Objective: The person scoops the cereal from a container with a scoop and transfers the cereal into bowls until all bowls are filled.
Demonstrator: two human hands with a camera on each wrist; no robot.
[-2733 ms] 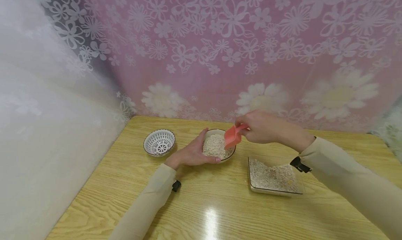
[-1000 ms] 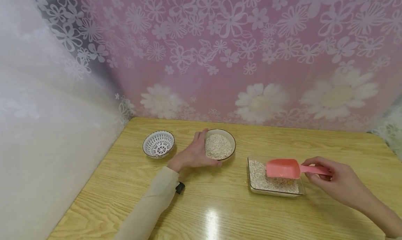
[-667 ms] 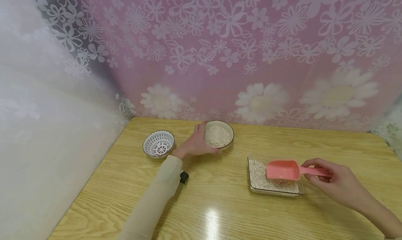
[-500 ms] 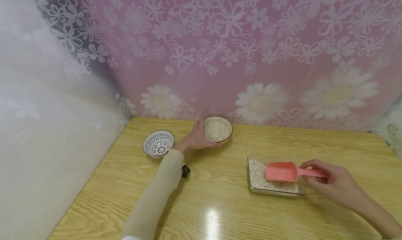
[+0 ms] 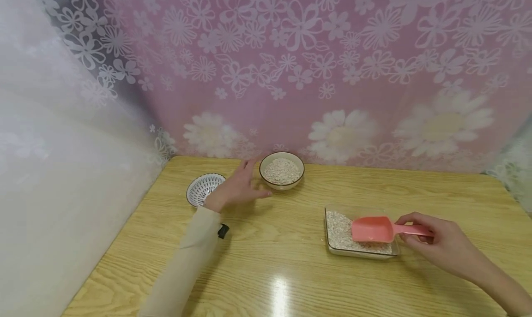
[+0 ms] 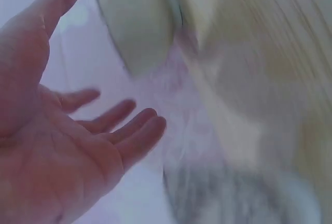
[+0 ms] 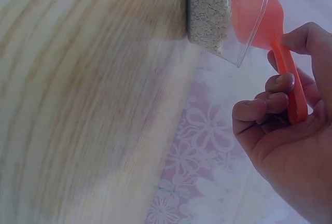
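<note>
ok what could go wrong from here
The left hand is close to the patterned bowl and might knock it. The filled bowl sits near the back of the table, so a push might tip it. The right hand holds the scoop at the glass dish; hasty digging could spill flakes.

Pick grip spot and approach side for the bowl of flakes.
Hold the bowl by its outer wall, under the dark rim, probably from the left, where the left hand is: the bowl stands upright, flares to the rim, holds flakes, and has the curtain close behind.
</note>
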